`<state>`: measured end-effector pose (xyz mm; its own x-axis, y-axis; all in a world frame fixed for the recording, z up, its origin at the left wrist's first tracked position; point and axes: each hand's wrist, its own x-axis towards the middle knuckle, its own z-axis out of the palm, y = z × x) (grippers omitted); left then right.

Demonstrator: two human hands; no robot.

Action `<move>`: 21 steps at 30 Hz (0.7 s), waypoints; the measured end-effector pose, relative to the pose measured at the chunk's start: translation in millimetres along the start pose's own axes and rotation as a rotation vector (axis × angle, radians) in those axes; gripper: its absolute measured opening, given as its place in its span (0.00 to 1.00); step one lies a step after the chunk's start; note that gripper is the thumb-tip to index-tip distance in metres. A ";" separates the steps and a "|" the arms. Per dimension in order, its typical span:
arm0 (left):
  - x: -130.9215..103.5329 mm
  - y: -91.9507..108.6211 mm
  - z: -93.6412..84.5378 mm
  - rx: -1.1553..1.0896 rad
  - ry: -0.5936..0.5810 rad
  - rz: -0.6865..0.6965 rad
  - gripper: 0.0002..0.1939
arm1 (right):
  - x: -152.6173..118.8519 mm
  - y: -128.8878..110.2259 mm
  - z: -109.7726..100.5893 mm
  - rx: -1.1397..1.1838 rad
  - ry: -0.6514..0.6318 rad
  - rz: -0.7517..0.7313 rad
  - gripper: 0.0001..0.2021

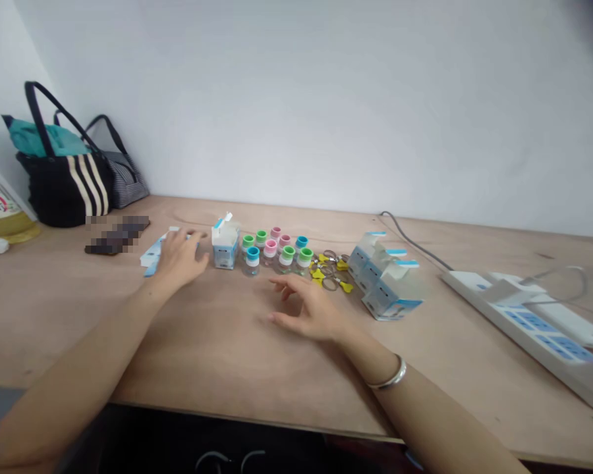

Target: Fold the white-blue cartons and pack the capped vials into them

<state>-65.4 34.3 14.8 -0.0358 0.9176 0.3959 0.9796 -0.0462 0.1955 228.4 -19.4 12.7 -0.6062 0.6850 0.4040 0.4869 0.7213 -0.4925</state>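
My left hand, fingers apart and holding nothing, hovers at or just over some flat blue-and-white papers or cartons; whether it touches them I cannot tell. Just right of it stands a small blue-and-white box with its top flaps up. My right hand is spread with nothing in it, in front of several small clear jars with green, pink and blue tops. Beside the jars lie several key rings with yellow pieces. Farther right, open blue-and-white boxes stand together in a row.
A white power strip with a grey cable lies on the right. At the back left are a black striped bag, a grey bag, a dark phone and a bottle of yellow liquid. A wall stands behind the table.
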 end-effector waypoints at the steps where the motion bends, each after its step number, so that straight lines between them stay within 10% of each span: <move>1: -0.4 -4.4 -1.2 0.062 0.013 -0.077 0.24 | -0.1 0.3 0.1 -0.001 -0.007 -0.003 0.25; 7: 0.6 -27.2 6.6 0.155 -0.260 -0.223 0.23 | -0.2 0.7 0.0 -0.012 -0.047 -0.001 0.24; 21: -1.6 -18.6 4.2 0.122 -0.256 -0.163 0.11 | 0.1 0.9 0.8 -0.021 -0.051 0.001 0.23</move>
<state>-82.7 35.3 6.7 -0.1587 0.9792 0.1263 0.9820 0.1433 0.1229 228.3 -18.8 11.6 -0.6371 0.6798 0.3632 0.5004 0.7232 -0.4759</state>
